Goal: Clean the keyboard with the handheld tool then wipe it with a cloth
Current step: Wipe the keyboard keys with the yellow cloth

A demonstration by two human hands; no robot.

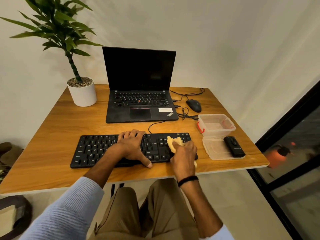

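Seated person viewed from above, nearest parts first. Khaki trousers (pixel 155 213) filled the lower foreground, with a pale blue sleeve (pixel 65 213) covering the left forearm and a black band (pixel 187 180) round the right wrist. Both arms reached onto a wooden table (pixel 52 135), where a black keyboard (pixel 97 149) lay parallel to the near edge and just behind it. The left hand (pixel 133 146) rested on the middle of the keyboard, its fingers spread and nearly straight across the upper key rows, the thumb lying against the near edge; it grasped nothing. The right hand (pixel 184 158) sat over the right end of the keyboard, its fingers curled round a yellow cloth (pixel 174 142), which was bunched and pressed against the keys beside the number pad, one corner showing below the hand. Right of the keyboard, a clear plastic lid (pixel 216 149) lay flat on the table, and the black handheld tool (pixel 234 148) rested on its right side, apart from both hands. Just behind the lid stood a clear plastic container (pixel 216 124) with a red clasp (pixel 200 127). Farther back, an open laptop (pixel 141 101) with a dark screen stood at the centre, a black mouse (pixel 194 105) and loose cables (pixel 186 94) to its right. A white pot (pixel 83 93) holding a leafy plant (pixel 57 26) occupied the far left corner.
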